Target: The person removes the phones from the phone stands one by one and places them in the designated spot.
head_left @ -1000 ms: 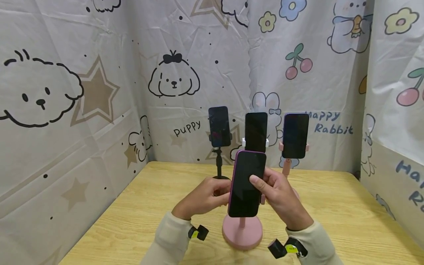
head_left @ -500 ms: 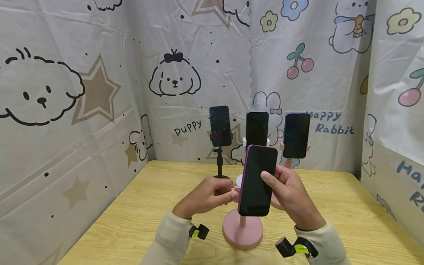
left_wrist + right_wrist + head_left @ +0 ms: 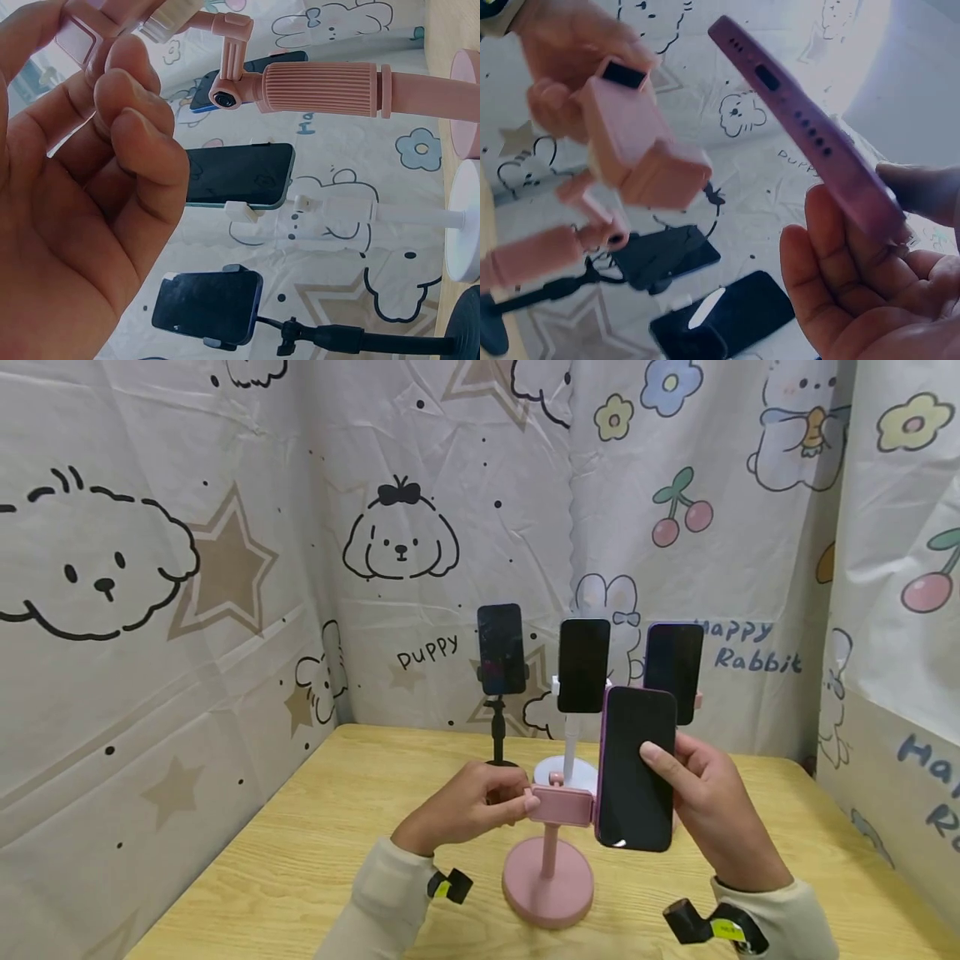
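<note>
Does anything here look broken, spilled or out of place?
Nothing looks spilled or broken. The odd one out is the front pink stand: its holder has no phone in it, while the left phone, middle phone and right phone behind are all clamped. The purple-edged phone is in the right hand, beside it.

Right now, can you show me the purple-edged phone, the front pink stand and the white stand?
Purple-edged phone (image 3: 634,785), head view: on its dark screen.
Front pink stand (image 3: 551,848), head view: on its pole.
White stand (image 3: 571,740), head view: on its pole.
</note>
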Demonstrator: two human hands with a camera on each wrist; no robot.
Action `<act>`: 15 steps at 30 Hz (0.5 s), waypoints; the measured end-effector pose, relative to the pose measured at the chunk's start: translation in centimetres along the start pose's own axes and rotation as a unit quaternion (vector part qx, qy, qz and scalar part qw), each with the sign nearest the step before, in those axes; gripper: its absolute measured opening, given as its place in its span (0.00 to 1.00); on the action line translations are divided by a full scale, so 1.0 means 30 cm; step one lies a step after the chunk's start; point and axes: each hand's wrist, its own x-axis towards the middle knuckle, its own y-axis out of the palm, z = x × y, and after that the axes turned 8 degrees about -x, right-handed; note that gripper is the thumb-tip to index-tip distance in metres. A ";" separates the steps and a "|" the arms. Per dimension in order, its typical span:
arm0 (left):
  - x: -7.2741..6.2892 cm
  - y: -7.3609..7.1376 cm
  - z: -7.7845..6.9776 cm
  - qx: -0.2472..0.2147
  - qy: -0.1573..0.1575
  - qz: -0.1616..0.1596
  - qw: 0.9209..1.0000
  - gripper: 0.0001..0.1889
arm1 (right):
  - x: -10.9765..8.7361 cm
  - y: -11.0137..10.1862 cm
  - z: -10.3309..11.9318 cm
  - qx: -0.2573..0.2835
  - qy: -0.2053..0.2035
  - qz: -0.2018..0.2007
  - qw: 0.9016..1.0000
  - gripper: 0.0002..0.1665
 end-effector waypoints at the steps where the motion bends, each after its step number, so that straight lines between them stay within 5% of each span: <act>1: 0.001 0.001 0.001 0.000 -0.001 0.001 1.000 0.07 | -0.006 -0.008 -0.004 -0.007 0.006 -0.001 1.000 0.27; 9: 0.007 0.015 0.005 0.004 0.006 -0.002 1.000 0.09 | -0.070 -0.099 -0.050 -0.067 0.044 -0.010 0.997 0.31; 15: 0.010 0.016 0.002 -0.001 0.012 0.007 1.000 0.10 | -0.129 -0.187 -0.133 -0.105 0.136 -0.023 0.985 0.36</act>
